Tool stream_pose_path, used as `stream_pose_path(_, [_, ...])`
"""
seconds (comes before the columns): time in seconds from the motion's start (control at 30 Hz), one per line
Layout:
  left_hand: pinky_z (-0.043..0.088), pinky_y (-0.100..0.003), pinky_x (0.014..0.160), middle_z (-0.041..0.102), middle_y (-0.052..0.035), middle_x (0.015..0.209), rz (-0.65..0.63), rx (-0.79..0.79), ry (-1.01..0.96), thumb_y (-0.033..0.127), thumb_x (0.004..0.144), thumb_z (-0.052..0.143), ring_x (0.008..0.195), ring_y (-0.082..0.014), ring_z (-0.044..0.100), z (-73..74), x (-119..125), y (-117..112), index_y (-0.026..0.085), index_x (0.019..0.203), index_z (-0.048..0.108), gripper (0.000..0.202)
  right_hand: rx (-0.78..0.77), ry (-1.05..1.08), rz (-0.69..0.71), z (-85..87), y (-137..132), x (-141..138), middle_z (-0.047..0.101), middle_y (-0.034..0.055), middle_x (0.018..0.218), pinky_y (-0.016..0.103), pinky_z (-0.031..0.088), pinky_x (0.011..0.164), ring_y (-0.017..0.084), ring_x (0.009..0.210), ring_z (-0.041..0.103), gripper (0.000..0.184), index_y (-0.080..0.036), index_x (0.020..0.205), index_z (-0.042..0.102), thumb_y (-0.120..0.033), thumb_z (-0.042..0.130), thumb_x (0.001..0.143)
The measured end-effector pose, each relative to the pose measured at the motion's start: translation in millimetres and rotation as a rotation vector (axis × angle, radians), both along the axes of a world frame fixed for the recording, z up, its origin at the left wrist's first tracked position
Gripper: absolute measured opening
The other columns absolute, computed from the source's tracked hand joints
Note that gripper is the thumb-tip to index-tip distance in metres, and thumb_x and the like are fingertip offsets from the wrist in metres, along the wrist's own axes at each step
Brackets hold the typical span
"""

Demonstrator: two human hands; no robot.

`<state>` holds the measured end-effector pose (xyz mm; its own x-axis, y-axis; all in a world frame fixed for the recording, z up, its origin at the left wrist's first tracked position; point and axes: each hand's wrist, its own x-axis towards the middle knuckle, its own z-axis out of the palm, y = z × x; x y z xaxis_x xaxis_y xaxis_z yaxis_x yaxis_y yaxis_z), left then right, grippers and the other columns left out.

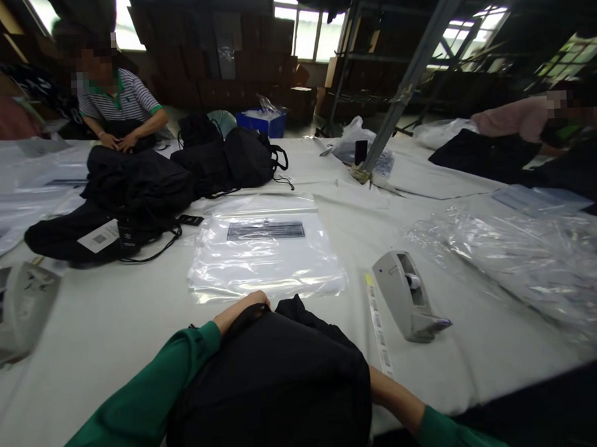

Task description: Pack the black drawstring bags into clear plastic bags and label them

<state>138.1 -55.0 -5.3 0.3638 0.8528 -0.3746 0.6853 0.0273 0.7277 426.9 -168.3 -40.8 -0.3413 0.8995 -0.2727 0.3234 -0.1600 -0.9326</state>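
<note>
A large black fabric bag (271, 385) stands close in front of me at the table's near edge. My left hand (256, 300) is at its upper left edge, closed on the black cloth beside a loop, with the fingertips hidden by the fabric. From the right, my bare forearm reaches to the bag's side; the bag covers my right hand, so its fingers do not show. Just beyond lies a stack of clear plastic bags (264, 252) with a printed dark-lined box. To the right are a strip of barcode stickers (379, 329) and a grey tape dispenser (407, 294).
Several black drawstring bags (141, 185) with tags are heaped at the left. Another tape dispenser (20, 308) sits at the left edge. Crumpled clear plastic (520, 258) covers the right side. A slanted metal post (411, 77) rises from the table. Two co-workers handle black items across it.
</note>
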Motion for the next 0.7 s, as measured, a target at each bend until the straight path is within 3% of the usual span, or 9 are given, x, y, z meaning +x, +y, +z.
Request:
stream_pose_path(0.07, [0.055,-0.040,0.084,0.061,-0.0069,0.118,-0.028,-0.026,0.017,0.037,0.093,0.058,0.100,-0.0228,0.062,-10.3,7,4,0.016,0.116,0.060,0.031,-0.075,-0.065,-0.094,11.0,5,17,0.075,0.0087,0.088,0.048,0.053,0.087,0.035,0.092,0.067,0.042,-0.018,0.084,0.076,-0.057,0.063,0.078])
stream_pose_path(0.13, [0.055,-0.039,0.081,0.064,-0.0061,0.110,-0.043,-0.027,0.022,0.036,0.092,0.060,0.094,-0.0206,0.064,-15.2,14,7,0.015,0.110,0.062,0.028,-0.117,-0.089,-0.275,25.8,11,27,0.075,0.0096,0.087,0.045,0.056,0.081,0.032,0.087,0.070,0.046,-0.016,0.094,0.075,-0.057,0.057,0.082])
stream_pose_path(0.23, [0.054,-0.036,0.077,0.067,-0.0051,0.095,0.001,0.055,-0.010,0.035,0.085,0.067,0.085,-0.0200,0.065,-3.0,14,10,0.014,0.100,0.066,0.026,0.015,-0.128,-0.379,53.0,23,21,0.073,0.0123,0.103,0.042,0.056,0.084,0.029,0.096,0.069,0.046,-0.017,0.109,0.071,-0.053,0.062,0.081])
stream_pose_path(0.37, [0.049,-0.037,0.088,0.066,-0.0082,0.103,0.205,0.305,-0.092,0.038,0.095,0.042,0.100,-0.0237,0.061,48.4,-8,-1,0.016,0.110,0.062,0.033,0.286,-0.260,-0.091,83.9,44,-14,0.073,0.0085,0.108,0.042,0.050,0.096,0.027,0.102,0.066,0.031,-0.021,0.102,0.074,-0.044,0.062,0.085])
stream_pose_path(0.43, [0.049,-0.037,0.087,0.067,-0.0079,0.099,0.185,0.327,-0.187,0.042,0.098,0.034,0.097,-0.0230,0.063,72.0,-19,-21,0.016,0.112,0.061,0.040,0.321,-0.245,0.037,90.3,52,-35,0.072,0.0068,0.114,0.042,0.047,0.100,0.027,0.109,0.064,0.030,-0.022,0.107,0.073,-0.040,0.057,0.089])
stream_pose_path(0.47, [0.050,-0.036,0.087,0.068,-0.0074,0.098,0.105,0.301,-0.239,0.044,0.097,0.037,0.095,-0.0227,0.064,78.7,-23,-33,0.017,0.113,0.062,0.040,0.313,-0.228,0.113,90.5,55,-44,0.070,0.0061,0.118,0.041,0.046,0.102,0.027,0.112,0.062,0.032,-0.022,0.113,0.071,-0.039,0.055,0.091])
stream_pose_path(0.53, [0.048,-0.037,0.094,0.069,-0.0073,0.109,-0.141,0.217,-0.297,0.046,0.095,0.046,0.104,-0.0239,0.063,78.9,-28,-59,0.021,0.121,0.062,0.040,0.256,-0.195,0.302,86.0,55,-58,0.067,0.0043,0.126,0.041,0.045,0.103,0.026,0.116,0.060,0.037,-0.025,0.125,0.065,-0.040,0.051,0.095])
stream_pose_path(0.6, [0.039,-0.040,0.107,0.060,-0.0074,0.132,-0.317,0.135,-0.248,0.048,0.095,0.046,0.124,-0.0259,0.053,64.4,-32,-81,0.025,0.134,0.054,0.046,0.177,-0.163,0.480,77.4,52,-65,0.063,0.0028,0.131,0.040,0.043,0.106,0.024,0.120,0.058,0.040,-0.027,0.131,0.061,-0.043,0.043,0.099])
stream_pose_path(0.7, [0.026,-0.044,0.117,0.046,-0.0061,0.149,-0.328,0.014,-0.151,0.052,0.098,0.036,0.138,-0.0270,0.039,36.2,-40,-93,0.026,0.144,0.045,0.054,0.113,-0.154,0.544,64.8,48,-65,0.063,0.0026,0.131,0.038,0.040,0.109,0.023,0.123,0.056,0.046,-0.026,0.128,0.063,-0.047,0.032,0.102])
